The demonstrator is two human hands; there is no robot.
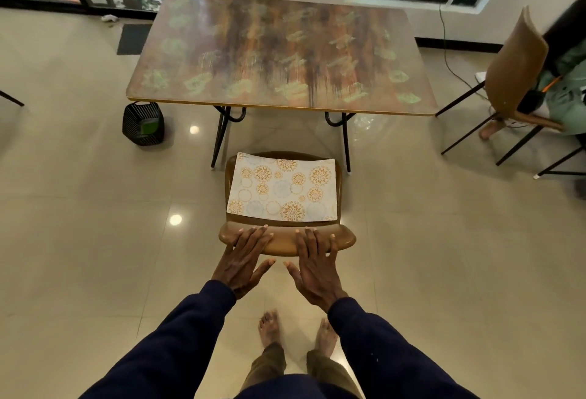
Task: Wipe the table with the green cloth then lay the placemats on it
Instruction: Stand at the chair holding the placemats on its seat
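Note:
A wooden table (pixel 279 50) with a brown and green pattern stands ahead of me. In front of it is a brown chair (pixel 285 241), and a white placemat (pixel 282 189) with orange and blue circles lies on its seat. My left hand (pixel 244 260) and my right hand (pixel 315 267) are held flat with straight fingers over the top of the chair's backrest, side by side. Neither holds anything. Something green (pixel 149 126) shows inside a black basket (pixel 142 123) on the floor by the table's left front corner; whether it is the cloth I cannot tell.
A second brown chair (pixel 513 72) stands at the right with a person seated on it. A dark mat (pixel 133 39) lies on the floor at the far left. A cable (pixel 445 50) hangs by the window wall. My bare feet (pixel 298 332) stand on glossy tiles.

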